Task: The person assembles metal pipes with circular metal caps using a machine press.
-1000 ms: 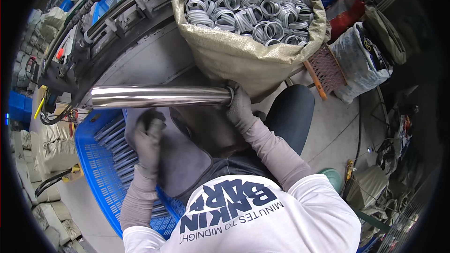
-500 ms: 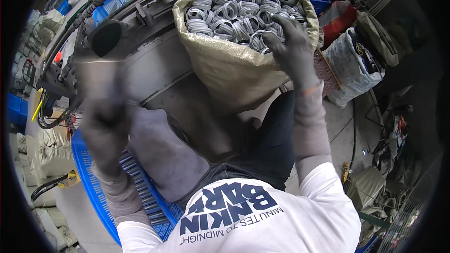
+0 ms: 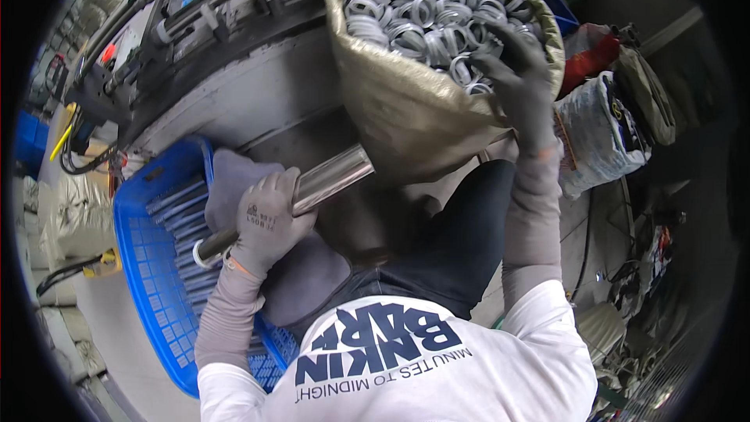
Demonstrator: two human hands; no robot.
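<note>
Gloved in grey, my left hand [image 3: 269,215] is closed round a shiny metal tube [image 3: 336,178]. The tube slants across my lap, its bright end up to the right. A white ring [image 3: 198,256] sits at its lower end, over the blue basket. My right hand [image 3: 525,90], gloved too, reaches over the rim of a beige sack [image 3: 414,117] heaped with silvery-white rings [image 3: 426,12]. Its fingers are spread and bent at the edge of the heap, with no ring visibly gripped. The fingertips are partly lost against the rings.
To my left stands a blue plastic basket [image 3: 148,328] holding several metal tubes [image 3: 183,215]. A dark machine with a long rail [image 3: 234,19] runs across the upper left. Past the sack on the right are a white woven bag [image 3: 598,141] and a red bag [image 3: 590,55].
My left hand, blurred at the upper left before, has come down and right, and the tube now lies across my lap. My right hand stays at the sack's right side.
</note>
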